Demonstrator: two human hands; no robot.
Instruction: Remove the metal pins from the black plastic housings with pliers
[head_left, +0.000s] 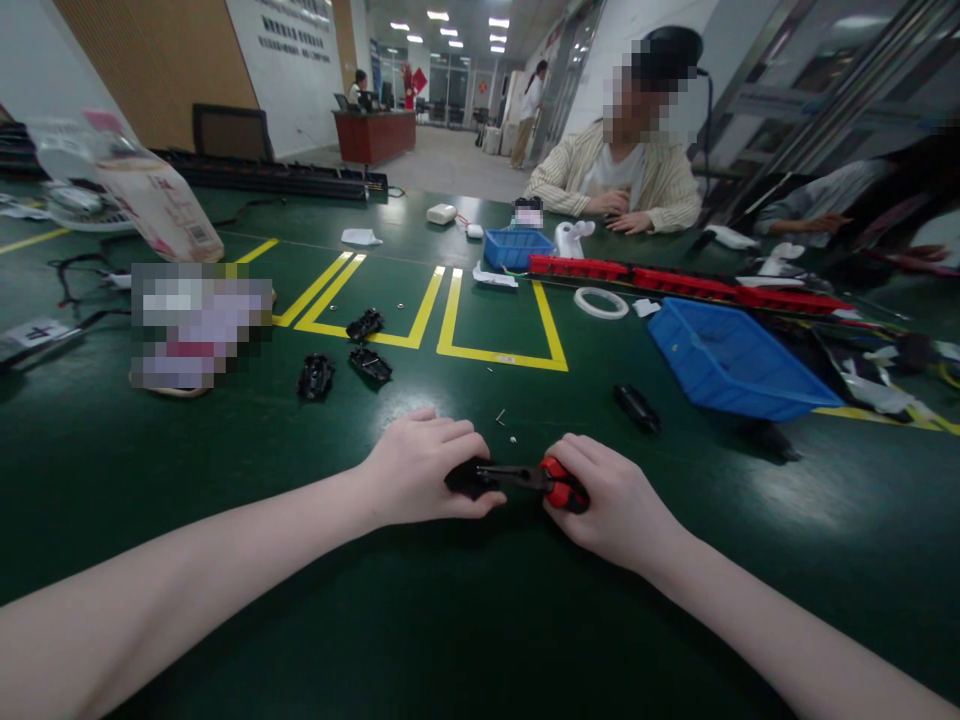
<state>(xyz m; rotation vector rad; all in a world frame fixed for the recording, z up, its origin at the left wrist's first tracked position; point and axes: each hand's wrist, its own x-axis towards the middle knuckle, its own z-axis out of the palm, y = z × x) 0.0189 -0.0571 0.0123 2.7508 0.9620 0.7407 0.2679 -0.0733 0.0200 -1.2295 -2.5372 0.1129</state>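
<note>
My left hand (427, 465) is closed around a small black plastic part (471, 478), most of it hidden by the fingers. In my right hand (611, 500) is a pair of needle-nose pliers (559, 483) with red and black handles. Their dark jaws point left and reach the black part; what they grip there is too small to tell. Just beyond my hands lie a few tiny bits (501, 416) on the green table. Similar black parts lie ahead on the left, among them one part (315, 376) near the yellow tape, and another black piece (637, 407) lies to the right.
A blue bin (739, 360) stands tilted at right, with a smaller blue bin (517, 248) farther back. Long red strips (690, 281) and a white ring (601, 303) lie nearby. A bottle (161, 200) leans at left. A person (622, 170) sits across the table.
</note>
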